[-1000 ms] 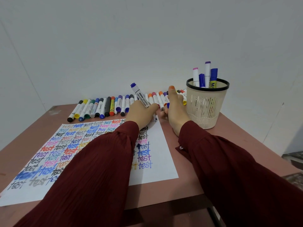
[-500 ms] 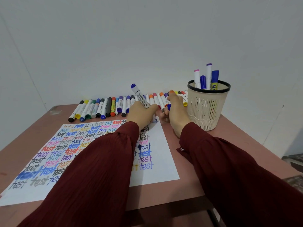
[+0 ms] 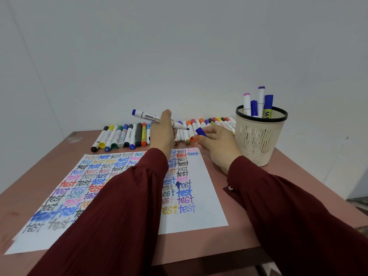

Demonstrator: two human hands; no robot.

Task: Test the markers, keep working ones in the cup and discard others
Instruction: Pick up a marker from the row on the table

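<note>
At the far middle of the worktop [image 3: 20,200], over the top edge of the test sheet: two hands, now apart. Half a second ago they were pressed together with the marker's nib end hidden between them. Since then the cap has come off, and the marker has swung from steeply tilted to nearly level.

- Left hand [image 3: 162,134]: fingers curled round the whiteboard marker [image 3: 147,116], gripping the barrel toward the nib end. The blue butt end points up and left. The bared dark nib points right, in the air above the row.
- Right hand [image 3: 217,144]: fingertips pinch the blue cap [image 3: 200,132], which sits just right of the nib and slightly lower. A small gap separates nib and cap.
- Row of markers [image 3: 123,136]: capped, lying side by side along the far edge of the worktop behind both hands, reaching as far as the cup. Unchanged.
- Cup [image 3: 261,113]: cream with a slotted wall and black rim, upright just right of the right hand. Four markers [image 3: 259,100] stand in it, as before.
- Test sheet [image 3: 199,216]: white paper filled with the word "test" in many colours, flat under both forearms.
- Sleeves [image 3: 119,216]: dark red, on both arms.
</note>
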